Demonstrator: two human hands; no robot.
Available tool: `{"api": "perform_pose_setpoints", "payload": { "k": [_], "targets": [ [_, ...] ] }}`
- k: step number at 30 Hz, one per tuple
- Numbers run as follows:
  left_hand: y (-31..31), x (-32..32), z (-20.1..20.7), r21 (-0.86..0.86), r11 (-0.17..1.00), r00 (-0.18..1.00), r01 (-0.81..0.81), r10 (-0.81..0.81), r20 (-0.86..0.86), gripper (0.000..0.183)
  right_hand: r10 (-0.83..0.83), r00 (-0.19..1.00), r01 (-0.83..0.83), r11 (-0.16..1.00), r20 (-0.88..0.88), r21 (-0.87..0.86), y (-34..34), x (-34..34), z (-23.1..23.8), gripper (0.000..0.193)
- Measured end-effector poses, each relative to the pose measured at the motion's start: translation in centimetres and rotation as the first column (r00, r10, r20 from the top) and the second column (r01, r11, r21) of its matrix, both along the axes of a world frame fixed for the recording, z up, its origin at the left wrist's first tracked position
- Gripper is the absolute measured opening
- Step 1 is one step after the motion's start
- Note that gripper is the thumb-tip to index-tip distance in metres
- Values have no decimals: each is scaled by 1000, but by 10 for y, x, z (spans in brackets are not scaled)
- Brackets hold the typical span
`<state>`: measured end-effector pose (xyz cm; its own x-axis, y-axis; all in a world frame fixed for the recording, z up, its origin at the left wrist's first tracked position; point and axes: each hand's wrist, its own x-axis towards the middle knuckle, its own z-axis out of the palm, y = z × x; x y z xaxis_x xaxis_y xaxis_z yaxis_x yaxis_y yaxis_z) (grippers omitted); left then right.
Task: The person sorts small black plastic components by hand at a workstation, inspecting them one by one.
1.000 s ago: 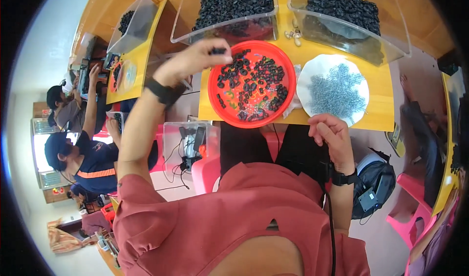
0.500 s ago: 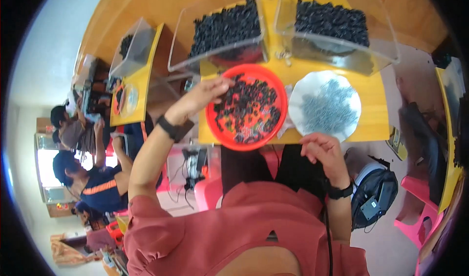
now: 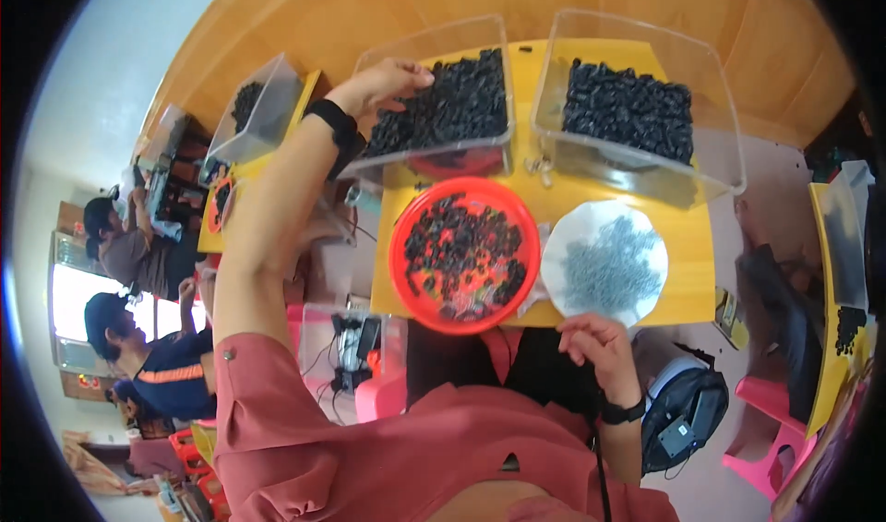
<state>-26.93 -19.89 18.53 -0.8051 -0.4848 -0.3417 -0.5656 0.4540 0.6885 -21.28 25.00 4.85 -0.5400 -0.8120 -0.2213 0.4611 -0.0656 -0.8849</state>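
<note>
My left hand (image 3: 389, 83) is over the left clear plastic bin (image 3: 434, 155), its fingers drawn together above a heap of small black plastic parts (image 3: 452, 102). Whatever may be between those fingertips is too small to make out. A round red tray (image 3: 530, 256) in front of me holds loose black parts. To its right stands a white plate (image 3: 559, 243) with a pile of small silvery screws or pins (image 3: 611, 268). My right hand (image 3: 598, 345) is at the near edge of that plate, fingers curled and thumb close to them; what they pinch, if anything, is hidden.
A second clear bin (image 3: 729, 153) of black parts stands at the back right of the yellow table (image 3: 692, 287). Small pale bits (image 3: 540, 166) lie between the bins. A black backpack (image 3: 683, 411) and a pink stool (image 3: 771, 411) are at right. Co-workers (image 3: 166, 356) sit at left.
My left hand has moved from the red tray up and away to the left bin. My right hand stays by the plate's near edge. The whole view has shifted, so the table appears lower.
</note>
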Motion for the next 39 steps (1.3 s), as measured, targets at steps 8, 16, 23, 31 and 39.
{"api": "perform_pose_setpoints", "payload": {
  "k": [8,16,23,31,39],
  "targets": [
    [-28,-116,-51,-242,935,963,260,-270,-7,59,74,992,-79,996,101,45,2,-6,2,20],
    [-65,-178,-122,-206,886,909,417,-409,79,42,154,960,-153,988,235,-22,3,-18,9,23],
    [-24,-159,-102,36,872,872,488,-489,-4,40,38,984,-42,999,173,21,-1,-7,10,26],
    [-13,-78,-54,-360,437,526,824,-827,200,35,92,992,-93,996,82,5,-2,-4,2,25],
    [35,-46,-43,-399,440,575,805,-743,341,83,127,978,-119,991,166,-53,0,-11,4,21]
  ]
}}
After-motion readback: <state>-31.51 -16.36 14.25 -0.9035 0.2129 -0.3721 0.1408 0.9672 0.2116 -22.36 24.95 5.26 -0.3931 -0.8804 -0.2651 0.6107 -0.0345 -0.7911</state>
